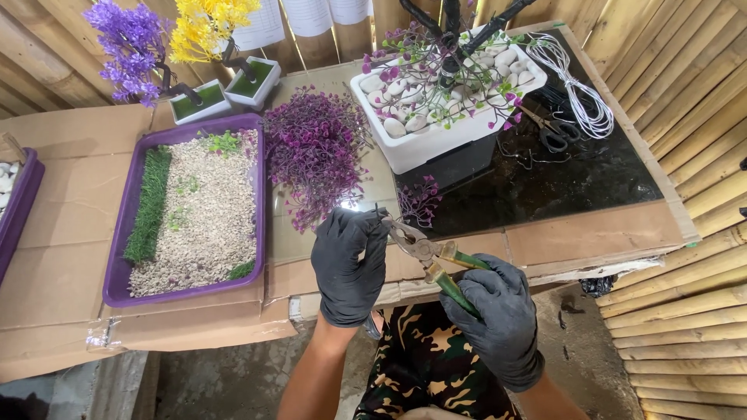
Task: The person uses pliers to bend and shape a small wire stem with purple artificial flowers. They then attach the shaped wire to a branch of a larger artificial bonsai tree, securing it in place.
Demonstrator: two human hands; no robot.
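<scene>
Both hands wear black gloves. My right hand (498,315) grips the green handles of a pair of pliers (424,253), jaws pointing up-left. My left hand (350,260) is closed around something small right at the plier jaws; the piece itself is too small to make out. A small purple flower sprig (420,201) lies just beyond the jaws. Behind it stands a white rectangular pot (436,140) filled with white pebbles and a dark-branched artificial tree with purple blossoms. A heap of purple artificial foliage (315,152) lies left of the pot.
A purple tray (120,268) holds gravel and strips of fake grass. Two small white pots with purple and yellow flowers (214,93) stand at the back. A coil of white wire (580,82) and scissors (552,132) rest on the dark tabletop. Bamboo wall (692,155) on the right.
</scene>
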